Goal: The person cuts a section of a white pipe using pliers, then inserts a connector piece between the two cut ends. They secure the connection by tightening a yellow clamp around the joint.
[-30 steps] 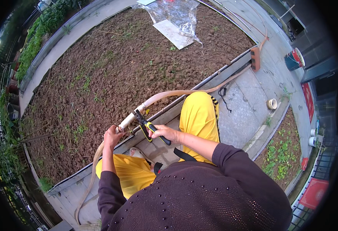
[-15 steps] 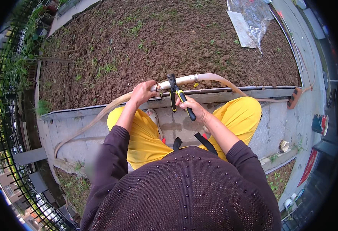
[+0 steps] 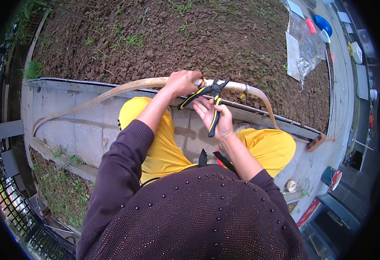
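Outdoors, we sit on a grey concrete ledge [image 3: 69, 117] at the edge of a bed of bare soil [image 3: 190, 39], knees in yellow trousers [image 3: 164, 143] pointing at the soil.

Far left: a black metal fence [image 3: 8, 203] curves along the rim, with a grass strip [image 3: 64, 190] just inside it.

Left to centre: a long cream hose [image 3: 112, 90] rises from the ledge and runs along its upper edge. Our left hand [image 3: 182, 82] is clenched around the hose from above, fingers wrapped over it.

Centre: pliers [image 3: 210, 97] with black-and-yellow handles; their jaws sit at the hose just right of the left hand, beside a short brownish band on the hose. Whether the jaws actually bite the hose we cannot tell. Our right hand [image 3: 216, 117] grasps the lower handle, palm partly open toward us; the other handle sticks out to the left, free.

Right: the hose bends down past the right knee. A clear plastic bag [image 3: 302, 47] lies on the soil, well apart. A small roll of tape [image 3: 290, 185] rests on the ledge near the right thigh.
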A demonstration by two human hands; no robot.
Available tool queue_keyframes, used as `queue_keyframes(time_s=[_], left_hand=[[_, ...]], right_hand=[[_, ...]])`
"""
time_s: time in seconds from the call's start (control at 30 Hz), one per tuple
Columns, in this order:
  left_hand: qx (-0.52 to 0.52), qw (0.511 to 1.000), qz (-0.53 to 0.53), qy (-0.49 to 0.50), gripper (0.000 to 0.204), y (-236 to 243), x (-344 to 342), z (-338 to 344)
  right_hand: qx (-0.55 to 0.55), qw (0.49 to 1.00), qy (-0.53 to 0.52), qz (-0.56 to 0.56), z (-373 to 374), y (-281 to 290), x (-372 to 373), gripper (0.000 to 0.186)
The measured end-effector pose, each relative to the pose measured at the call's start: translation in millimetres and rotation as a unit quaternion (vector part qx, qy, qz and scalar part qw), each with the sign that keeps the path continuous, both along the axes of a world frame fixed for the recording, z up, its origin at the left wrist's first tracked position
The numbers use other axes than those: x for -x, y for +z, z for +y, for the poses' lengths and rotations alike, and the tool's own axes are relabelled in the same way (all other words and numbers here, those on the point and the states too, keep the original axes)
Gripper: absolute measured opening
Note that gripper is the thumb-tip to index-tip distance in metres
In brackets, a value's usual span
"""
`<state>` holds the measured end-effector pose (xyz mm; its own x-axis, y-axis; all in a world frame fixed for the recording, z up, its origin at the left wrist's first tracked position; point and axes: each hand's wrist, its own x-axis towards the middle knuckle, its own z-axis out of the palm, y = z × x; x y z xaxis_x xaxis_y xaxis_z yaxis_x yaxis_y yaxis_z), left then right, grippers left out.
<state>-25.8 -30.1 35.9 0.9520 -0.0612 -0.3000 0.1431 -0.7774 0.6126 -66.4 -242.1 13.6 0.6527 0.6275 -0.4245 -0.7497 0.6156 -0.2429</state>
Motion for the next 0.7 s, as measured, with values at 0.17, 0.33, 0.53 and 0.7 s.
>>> queue_keyframes(time_s=[0.17, 0.33, 0.53, 0.7], left_hand=[[0.035, 0.998, 0.050, -0.009, 0.050, 7.9, -4.2, 4.8], [0.040, 0.998, 0.044, -0.027, 0.052, 2.4, -4.5, 6.6], [0.062, 0.997, 0.039, -0.035, 0.052, 3.5, -1.9, 7.8], [0.070, 0.996, 0.034, -0.042, 0.051, 3.3, -2.3, 10.4]], right_hand=[[0.008, 0.999, 0.001, 0.032, 18.1, 15.0, 4.4, 0.051], [0.051, 0.998, 0.030, 0.008, 19.2, 11.1, 0.9, 0.061], [0.021, 0.989, 0.100, -0.106, 8.9, 23.5, -11.7, 0.063], [0.003, 0.990, 0.132, -0.045, -16.1, 37.6, -12.6, 0.072]])
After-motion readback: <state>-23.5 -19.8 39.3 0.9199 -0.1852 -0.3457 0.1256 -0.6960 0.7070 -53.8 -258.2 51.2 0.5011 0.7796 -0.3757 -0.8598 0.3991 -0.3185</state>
